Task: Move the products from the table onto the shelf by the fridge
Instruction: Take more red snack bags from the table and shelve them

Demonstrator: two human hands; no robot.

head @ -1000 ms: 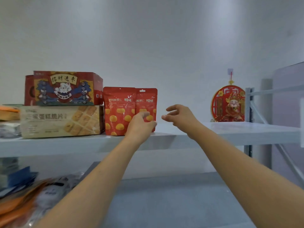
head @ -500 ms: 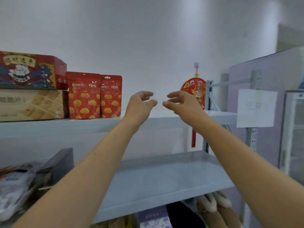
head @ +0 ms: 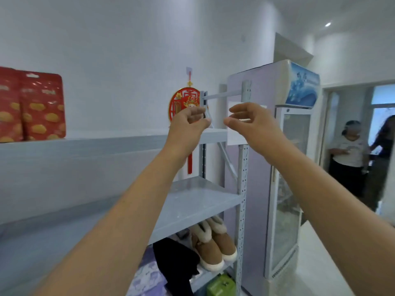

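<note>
– just left of the fridge, both hands are raised before the shelf end. the left hand and right hand hold nothing, fingers loosely curled.
– and the products?
– two red pouches stand upright on the shelf, far left of the fridge, nearer the left hand. the table isn't in view, so i'd guess a turn away from the fridge comes next.

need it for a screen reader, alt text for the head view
The person's left hand and right hand are raised, holding nothing, before a grey metal shelf next to a glass-door fridge. Red snack pouches stand on its upper board at left; fur-trimmed boots sit lower down.
</note>
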